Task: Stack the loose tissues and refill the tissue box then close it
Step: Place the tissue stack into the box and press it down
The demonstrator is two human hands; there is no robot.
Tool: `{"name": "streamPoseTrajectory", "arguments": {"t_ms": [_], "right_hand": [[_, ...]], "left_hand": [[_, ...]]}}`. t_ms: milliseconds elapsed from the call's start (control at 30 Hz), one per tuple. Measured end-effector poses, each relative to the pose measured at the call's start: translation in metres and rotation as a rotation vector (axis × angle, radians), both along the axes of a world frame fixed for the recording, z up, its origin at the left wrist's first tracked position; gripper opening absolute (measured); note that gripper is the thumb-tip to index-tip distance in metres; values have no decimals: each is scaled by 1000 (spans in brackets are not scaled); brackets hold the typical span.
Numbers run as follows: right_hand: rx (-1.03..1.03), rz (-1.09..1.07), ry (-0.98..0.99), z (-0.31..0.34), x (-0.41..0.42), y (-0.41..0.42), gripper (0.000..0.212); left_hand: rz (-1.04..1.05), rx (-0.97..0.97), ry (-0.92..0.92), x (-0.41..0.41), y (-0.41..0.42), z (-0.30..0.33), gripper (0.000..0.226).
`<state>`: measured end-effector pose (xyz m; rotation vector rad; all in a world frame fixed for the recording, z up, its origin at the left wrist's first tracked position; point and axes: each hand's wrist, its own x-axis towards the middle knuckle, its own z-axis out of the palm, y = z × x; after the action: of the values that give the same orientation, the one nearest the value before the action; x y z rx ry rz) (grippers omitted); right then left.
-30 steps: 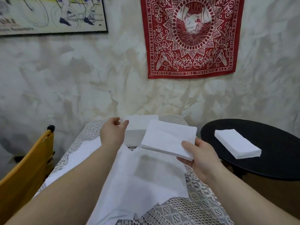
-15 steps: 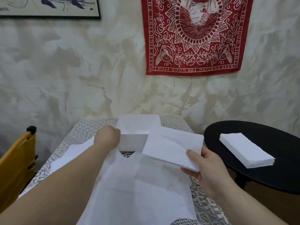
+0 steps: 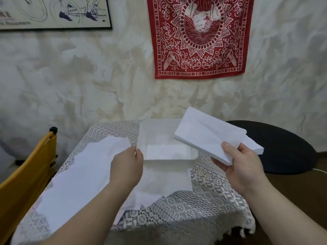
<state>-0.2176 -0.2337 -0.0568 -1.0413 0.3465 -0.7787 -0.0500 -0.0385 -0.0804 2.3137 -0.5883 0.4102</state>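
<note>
Head cam is looking down at a small table wearing a lace cloth, with the white tissue box sitting open near the far edge, close to the wall. Its inside is showing, and a pale flat layer is lying at the bottom, though I can't tell if that's tissues or just the box floor. The left hand is gripping the box's left wall, thumb side curling over the rim, basically steadying it. The right hand is pinching a stack of folded tissues, thumb on top and fingers underneath, and the stack is hanging tilted in the air above the box's right side, not touching it as far as I can see. Loose white sheets are sprawling over the cloth on the left and under the left forearm, running up to the front of the box. Off to the right a round black side table is peeking out, with another pile of tissues lying on it, mostly hidden behind the held stack. A yellow chair is standing at the left edge.
</note>
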Motion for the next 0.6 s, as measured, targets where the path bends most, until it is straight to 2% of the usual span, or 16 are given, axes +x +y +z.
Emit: {"name": "streamPoseTrajectory", "arguments": {"t_ms": [100, 200, 267, 433, 600], "right_hand": [[3, 11, 14, -6, -17, 7, 20], [11, 0, 36, -13, -28, 11, 19], [8, -19, 66, -17, -29, 12, 18], [21, -31, 99, -21, -22, 13, 19], [9, -5, 110, -20, -7, 9, 19]], "left_hand": [[-19, 69, 33, -25, 10, -18, 24], [1, 144, 76, -36, 17, -26, 37], [-2, 120, 116, -35, 17, -23, 40], [-147, -43, 332, -17, 7, -16, 68], [-208, -327, 595, 12, -7, -4, 64]]}}
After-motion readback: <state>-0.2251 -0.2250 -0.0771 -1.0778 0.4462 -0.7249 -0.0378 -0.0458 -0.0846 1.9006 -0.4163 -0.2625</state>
